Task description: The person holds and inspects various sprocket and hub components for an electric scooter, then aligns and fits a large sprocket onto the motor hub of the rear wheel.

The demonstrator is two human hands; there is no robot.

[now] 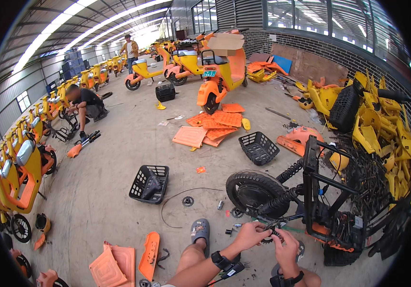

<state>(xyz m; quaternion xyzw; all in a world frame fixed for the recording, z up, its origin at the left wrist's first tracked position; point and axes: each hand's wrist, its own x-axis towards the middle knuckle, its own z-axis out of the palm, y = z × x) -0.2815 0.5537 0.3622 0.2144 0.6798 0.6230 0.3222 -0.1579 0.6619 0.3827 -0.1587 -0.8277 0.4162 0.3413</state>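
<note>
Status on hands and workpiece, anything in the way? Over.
Left hand and right hand meeting at small dark part. Exact grip unclear. Black frame close by, right side.

Small dark part [267,240]: partly covered by left hand [254,236] and right hand [287,247], exact kind unclear. Right shoe [301,249]: mostly behind right hand. Left forearm [198,272]: cut off by lower edge. Crouching person [87,99]: face blurred.

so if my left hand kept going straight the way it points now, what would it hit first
Likely the dark part pinched at the left hand's fingertips; just past it, the right hand, though depth is hard to judge.
</note>
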